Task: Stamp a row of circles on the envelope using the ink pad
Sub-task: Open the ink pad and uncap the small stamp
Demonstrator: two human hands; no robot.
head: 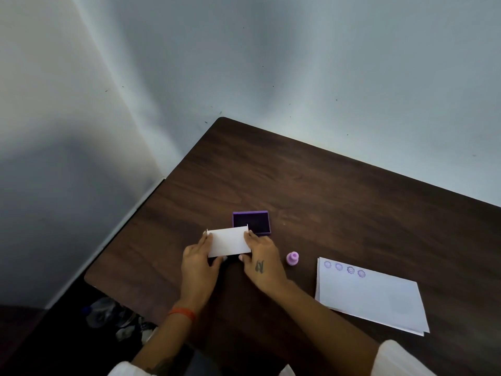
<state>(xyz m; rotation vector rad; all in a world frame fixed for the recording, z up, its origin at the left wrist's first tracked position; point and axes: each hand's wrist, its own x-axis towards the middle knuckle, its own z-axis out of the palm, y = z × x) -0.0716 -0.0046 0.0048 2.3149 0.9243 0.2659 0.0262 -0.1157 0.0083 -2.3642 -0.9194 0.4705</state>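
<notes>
The purple ink pad [253, 221] lies open on the dark wooden table [325, 191], its dark pad showing. Just in front of it, both hands hold its white lid [230, 242] by the short ends: my left hand [198, 264] on the left end, my right hand [261, 259] on the right end. The lid partly covers the pad's near edge. A small lilac stamp [292, 258] stands upright to the right of my right hand. Further right lies the white envelope [371, 297], with a row of several purple circles [344, 268] along its top left edge.
The table's left edge runs close to a grey wall [81, 131]. Below that edge, on the floor, lie some crumpled bags or bottles [113, 316]. The envelope rests on another white sheet.
</notes>
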